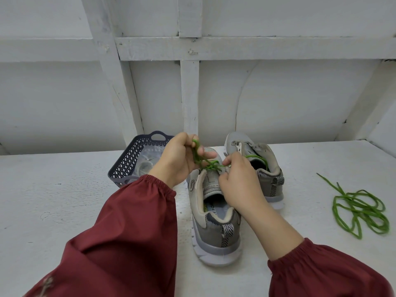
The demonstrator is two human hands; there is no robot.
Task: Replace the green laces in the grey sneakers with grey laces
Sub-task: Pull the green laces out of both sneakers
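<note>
Left grip (181, 160) clenches the lace (198, 156), right grip (239, 183) pinches it at the sneaker (214, 232); a hard tug could knot it.

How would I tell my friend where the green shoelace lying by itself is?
On the white table, find the two grey sneakers in the middle. To their right the loose green lace lies in a tangled heap. Unlike the other green lace, nobody holds it and it touches no shoe.
</note>
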